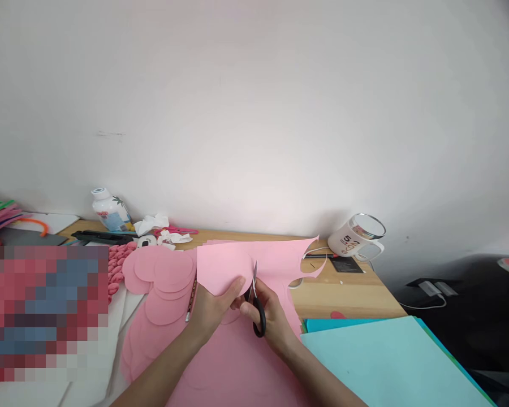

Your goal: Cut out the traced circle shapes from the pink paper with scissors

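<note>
Scissors: the pair [258, 308] is in the right hand at the pink sheet, above the table [339, 294]; its long axis runs away from the person, black loops nearest, metal tip toward the wall and leaning very slightly right.
Right hand: the right hand [271, 314] is wrapped around the loops of the scissors.
Left hand: the left hand [215, 305], just left of the scissors, pinches the pink sheet, thumb on top.
Pink sheet: the sheet [224, 263] spreads to both sides of the scissors' blades, its long axis crosswise; two curved points at its far end aim right, and a faint curved line shows just left of the blades.
Pink cutouts: rounded pieces [165, 305] overlap left of the scissors.
Pencil: a patterned pencil [191, 299] slants left of the scissors, partly under the sheet.
Mug: the white mug [350, 237], right of and beyond the scissors, bears large dark characters; a 5 is legible, the rest uncertain.
Bottle: the white bottle [112, 212], far left of and beyond the scissors, has a red-and-blue label with a leaf motif, lettering too small to read.
Black card: the card [348, 264], right of the scissors, carries fine unreadable print.
</note>
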The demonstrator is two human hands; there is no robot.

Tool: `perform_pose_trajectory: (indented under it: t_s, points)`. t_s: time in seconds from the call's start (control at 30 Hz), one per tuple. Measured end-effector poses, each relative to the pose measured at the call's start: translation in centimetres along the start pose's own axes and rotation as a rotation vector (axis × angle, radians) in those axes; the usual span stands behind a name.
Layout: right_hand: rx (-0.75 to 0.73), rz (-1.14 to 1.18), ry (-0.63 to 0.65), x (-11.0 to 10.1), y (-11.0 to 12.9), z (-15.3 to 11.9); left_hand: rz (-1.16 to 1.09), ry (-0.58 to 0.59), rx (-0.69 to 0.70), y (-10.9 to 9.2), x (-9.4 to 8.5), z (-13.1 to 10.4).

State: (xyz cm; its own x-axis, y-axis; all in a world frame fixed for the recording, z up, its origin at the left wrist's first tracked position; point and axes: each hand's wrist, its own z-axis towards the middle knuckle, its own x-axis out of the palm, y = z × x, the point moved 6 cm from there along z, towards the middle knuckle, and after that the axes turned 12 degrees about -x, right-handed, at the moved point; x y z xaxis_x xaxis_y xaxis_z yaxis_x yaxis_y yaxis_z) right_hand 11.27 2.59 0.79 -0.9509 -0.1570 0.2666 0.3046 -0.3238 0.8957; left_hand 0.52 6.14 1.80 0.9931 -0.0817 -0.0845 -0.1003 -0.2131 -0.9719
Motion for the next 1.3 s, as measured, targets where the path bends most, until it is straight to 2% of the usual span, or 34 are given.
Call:
perform_pose_trajectory:
  t_s: [0.37, 0.73, 1.13, 1.3]
  points:
    - [-0.029, 0.102, 0.022, 0.17, -0.08, -0.10, 0.042, 0.000, 0.026, 0.05, -0.10, 0.26]
    - [-0.036, 0.018, 0.024, 0.12, 0.33, 0.16, 0.055, 0.054, -0.007, 0.42, 0.08, 0.38]
    - [-0.006, -0.031, 0.020, -0.19, -0.19, -0.08, 0.091, 0.053, -0.008, 0.43, -0.26, 0.66]
    - [-0.019, -0.038, 0.031, -0.22, -0.27, 0.06, 0.052, 0.106, 0.002, 0.07, 0.06, 0.47]
